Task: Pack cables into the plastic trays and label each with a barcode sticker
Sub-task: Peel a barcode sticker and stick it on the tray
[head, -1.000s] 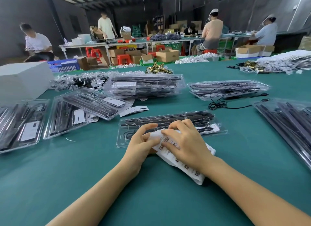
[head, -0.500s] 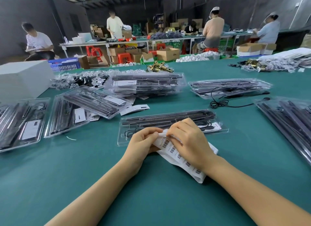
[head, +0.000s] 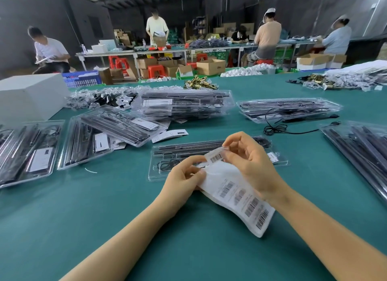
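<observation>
Two hands: right hand (head: pixel 249 161) fingers pinch one barcode sticker (head: pixel 215 156), left hand (head: pixel 184 178) fingers grip one sticker sheet (head: pixel 236 195) before one tray (head: pixel 209 153)

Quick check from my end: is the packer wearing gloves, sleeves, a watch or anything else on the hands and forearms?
Nothing worn shows. The left hand and right hand are bare, no gloves, rings or watch visible. Both forearms are uncovered to the frame edge; no sleeves show.
</observation>
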Motion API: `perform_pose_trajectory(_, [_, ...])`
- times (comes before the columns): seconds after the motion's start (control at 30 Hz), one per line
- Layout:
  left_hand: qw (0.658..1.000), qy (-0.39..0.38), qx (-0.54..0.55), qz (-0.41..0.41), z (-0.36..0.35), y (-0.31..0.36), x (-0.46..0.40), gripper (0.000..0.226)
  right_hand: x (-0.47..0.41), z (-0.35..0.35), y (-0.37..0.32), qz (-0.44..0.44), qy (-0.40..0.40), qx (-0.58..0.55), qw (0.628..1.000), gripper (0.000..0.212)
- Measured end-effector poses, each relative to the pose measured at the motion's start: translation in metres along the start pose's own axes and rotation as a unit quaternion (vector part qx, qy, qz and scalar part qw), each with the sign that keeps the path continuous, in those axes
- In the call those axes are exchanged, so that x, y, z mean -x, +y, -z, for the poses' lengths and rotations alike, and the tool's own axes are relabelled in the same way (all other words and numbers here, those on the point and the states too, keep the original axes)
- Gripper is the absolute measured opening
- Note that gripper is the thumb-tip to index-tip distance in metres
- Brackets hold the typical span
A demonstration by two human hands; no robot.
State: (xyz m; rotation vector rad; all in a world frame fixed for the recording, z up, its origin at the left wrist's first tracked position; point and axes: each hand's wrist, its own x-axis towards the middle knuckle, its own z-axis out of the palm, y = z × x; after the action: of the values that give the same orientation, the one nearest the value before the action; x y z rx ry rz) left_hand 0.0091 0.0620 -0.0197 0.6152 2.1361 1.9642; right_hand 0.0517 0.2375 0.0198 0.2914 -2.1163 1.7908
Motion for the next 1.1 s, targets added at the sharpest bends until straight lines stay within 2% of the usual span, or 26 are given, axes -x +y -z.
perform_pose_trajectory(0.1, [0.987,0.017,-0.144,-0.072,-0.002,0.002,0.002,0.046,-0.002,0.002,0.001,-0.062,0.001,-0.108,0.992,0.027])
perform_pose_trajectory(0.17, [0.977,0.025,-0.185,-0.101,-0.003,0.003,0.005,0.047,-0.003,0.001,0.001,-0.089,0.001,-0.133,0.987,0.031])
perform_pose_trajectory(0.3, [0.982,0.058,-0.146,-0.103,-0.004,0.008,0.007,0.034,-0.003,0.002,0.005,-0.123,0.0,-0.092,0.988,0.04])
perform_pose_trajectory(0.47, [0.99,0.076,-0.083,-0.084,-0.006,0.01,0.008,0.017,-0.001,-0.001,0.008,-0.106,-0.025,-0.033,0.994,0.044])
perform_pose_trajectory(0.6, [0.993,0.069,-0.063,-0.072,-0.006,0.01,0.008,0.025,0.0,-0.003,0.012,-0.106,-0.038,-0.012,0.994,0.045])
perform_pose_trajectory(0.87, [0.996,0.066,-0.039,-0.033,-0.001,0.006,0.001,0.009,0.002,-0.005,0.015,-0.099,-0.051,0.01,0.994,0.044])
perform_pose_trajectory(1.1, [0.991,0.084,-0.091,-0.053,0.003,0.001,-0.002,0.014,0.002,-0.006,0.016,-0.099,-0.014,0.072,0.992,0.027])
